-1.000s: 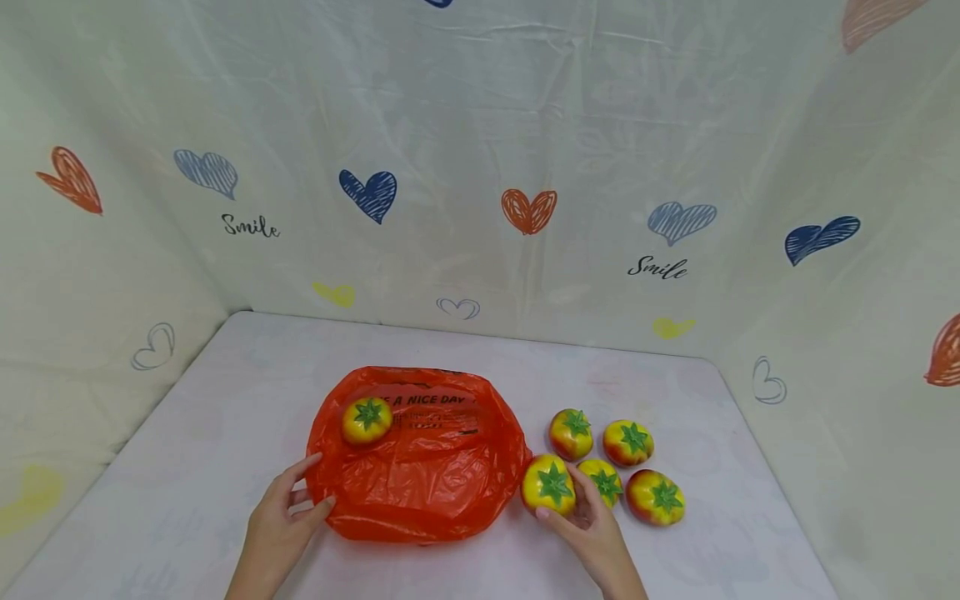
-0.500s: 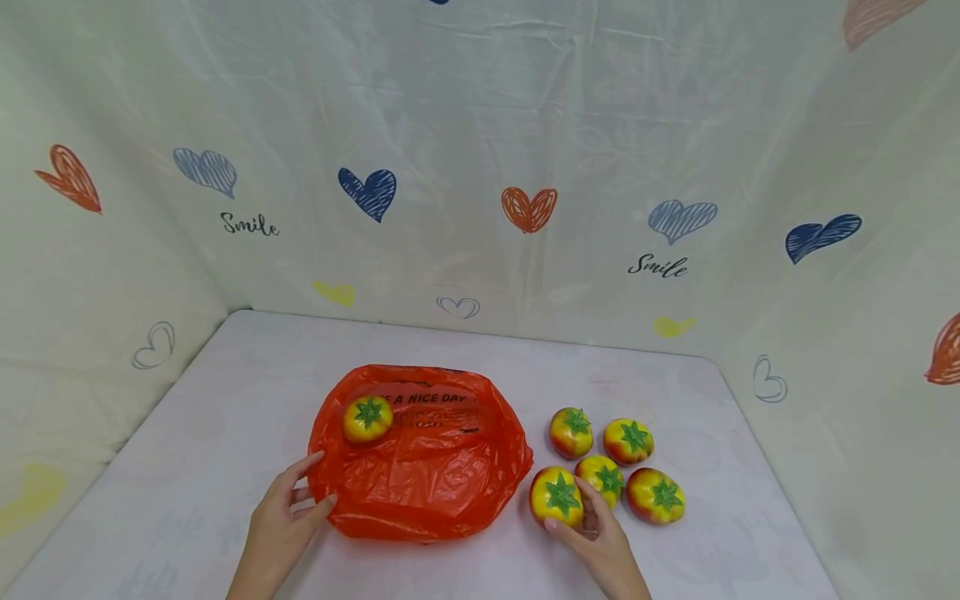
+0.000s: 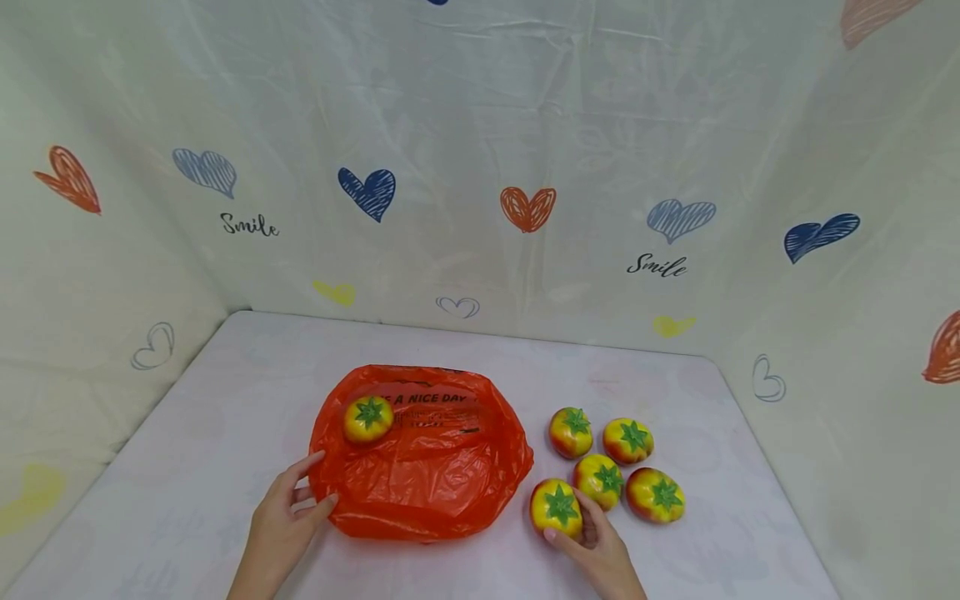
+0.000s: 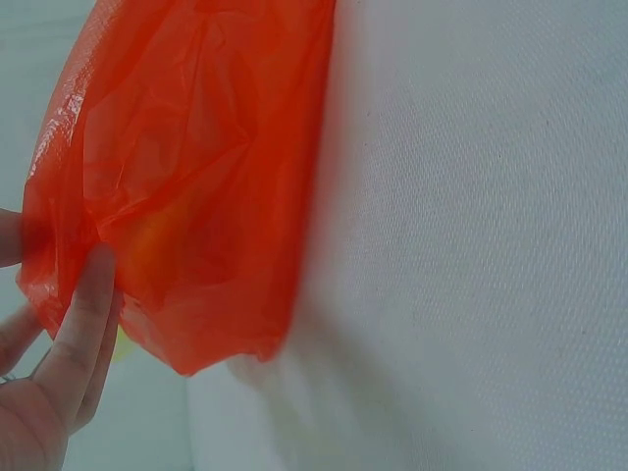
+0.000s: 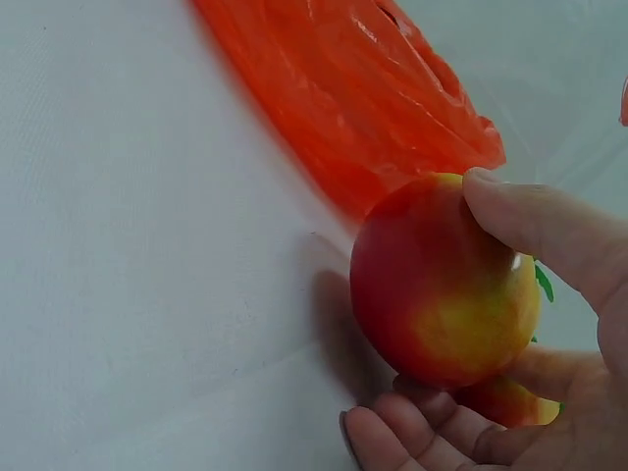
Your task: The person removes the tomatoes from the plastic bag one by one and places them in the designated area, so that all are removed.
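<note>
A red plastic bag [image 3: 427, 492] with black print lies spread with its mouth upward in the head view. One red-and-yellow persimmon [image 3: 368, 419] with a green star-shaped calyx sits inside it at the left. My left hand [image 3: 283, 521] pinches the bag's left rim, thumb on one side and fingers on the other. Right of the bag, my right hand [image 3: 600, 550] grips another persimmon [image 3: 556, 508] between thumb and fingers. In the right wrist view, this held persimmon [image 5: 442, 285] appears just above the table, apart from the bag.
Several loose persimmons stand at the right, among them a near one [image 3: 597, 481], a far one [image 3: 571, 432] and a rightmost one [image 3: 656, 496]. The white table [image 3: 247, 375] ends at a heart-printed curtain [image 3: 480, 250].
My right hand has carried its persimmon slightly right and nearer the table's front, away from the bag's rim. The left hand and bag stay almost where they were.
</note>
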`<state>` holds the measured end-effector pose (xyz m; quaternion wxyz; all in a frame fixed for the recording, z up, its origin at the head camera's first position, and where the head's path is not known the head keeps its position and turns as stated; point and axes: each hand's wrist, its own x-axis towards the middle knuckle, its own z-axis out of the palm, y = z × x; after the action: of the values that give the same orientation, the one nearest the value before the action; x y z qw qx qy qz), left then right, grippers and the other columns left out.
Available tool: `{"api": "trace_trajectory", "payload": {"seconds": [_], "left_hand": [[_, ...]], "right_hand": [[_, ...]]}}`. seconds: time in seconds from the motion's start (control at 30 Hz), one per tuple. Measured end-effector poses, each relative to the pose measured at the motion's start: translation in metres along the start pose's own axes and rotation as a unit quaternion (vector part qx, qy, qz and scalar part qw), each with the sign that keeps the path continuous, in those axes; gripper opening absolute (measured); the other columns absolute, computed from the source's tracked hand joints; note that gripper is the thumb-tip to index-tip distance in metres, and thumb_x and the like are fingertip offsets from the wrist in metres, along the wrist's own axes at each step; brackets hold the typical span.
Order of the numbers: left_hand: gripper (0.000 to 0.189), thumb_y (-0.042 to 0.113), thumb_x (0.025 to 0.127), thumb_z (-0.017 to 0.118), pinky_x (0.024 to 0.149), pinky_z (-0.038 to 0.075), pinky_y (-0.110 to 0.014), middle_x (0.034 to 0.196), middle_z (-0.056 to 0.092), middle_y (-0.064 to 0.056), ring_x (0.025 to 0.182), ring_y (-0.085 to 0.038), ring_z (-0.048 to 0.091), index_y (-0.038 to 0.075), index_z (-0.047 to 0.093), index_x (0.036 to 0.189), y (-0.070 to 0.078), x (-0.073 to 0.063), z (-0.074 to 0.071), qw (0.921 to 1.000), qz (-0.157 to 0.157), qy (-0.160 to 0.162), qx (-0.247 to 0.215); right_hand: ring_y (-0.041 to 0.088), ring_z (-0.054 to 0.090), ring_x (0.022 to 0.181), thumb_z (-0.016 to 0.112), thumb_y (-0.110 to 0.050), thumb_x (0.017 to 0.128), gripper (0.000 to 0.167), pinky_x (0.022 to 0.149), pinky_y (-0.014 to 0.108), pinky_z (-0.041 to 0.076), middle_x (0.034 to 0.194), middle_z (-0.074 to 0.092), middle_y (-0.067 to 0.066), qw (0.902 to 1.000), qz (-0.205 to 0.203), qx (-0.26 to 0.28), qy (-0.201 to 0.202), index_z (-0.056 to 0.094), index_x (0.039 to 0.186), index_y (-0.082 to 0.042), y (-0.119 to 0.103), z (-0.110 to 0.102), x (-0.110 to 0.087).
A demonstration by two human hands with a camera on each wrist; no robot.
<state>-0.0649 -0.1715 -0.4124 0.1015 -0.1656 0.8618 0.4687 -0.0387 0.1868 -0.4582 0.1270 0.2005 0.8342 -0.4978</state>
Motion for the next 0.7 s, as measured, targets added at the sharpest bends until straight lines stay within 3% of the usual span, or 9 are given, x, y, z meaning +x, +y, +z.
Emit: {"api": "trace_trajectory", "payload": {"seconds": [0.27,0.7], "left_hand": [[0.061,0.011,0.088,0.060,0.087,0.054,-0.041,0.136,0.034,-0.023,0.111,-0.036,0.046,0.009,0.031,0.142,0.0007,-0.0003,-0.0008,1.0000,-0.003,-0.002,-0.003],[0.061,0.011,0.088,0.060,0.087,0.054,-0.042,0.136,0.035,-0.023,0.111,-0.036,0.046,0.010,0.031,0.142,0.0000,-0.0011,-0.0021,1.0000,-0.009,-0.001,-0.003]], "right_hand": [[0.019,0.051,0.089,0.073,-0.045,0.074,0.086,0.076,0.030,0.047,0.113,0.054,0.013,0.9996,0.007,-0.027,0.001,0.036,0.139,-0.002,0.0015,-0.0011,-0.0004],[0.019,0.049,0.088,0.072,-0.047,0.075,0.086,0.075,0.030,0.046,0.108,0.053,0.011,0.9993,0.014,-0.034,-0.003,0.035,0.139,-0.003,0.0047,-0.0007,0.0016]]}}
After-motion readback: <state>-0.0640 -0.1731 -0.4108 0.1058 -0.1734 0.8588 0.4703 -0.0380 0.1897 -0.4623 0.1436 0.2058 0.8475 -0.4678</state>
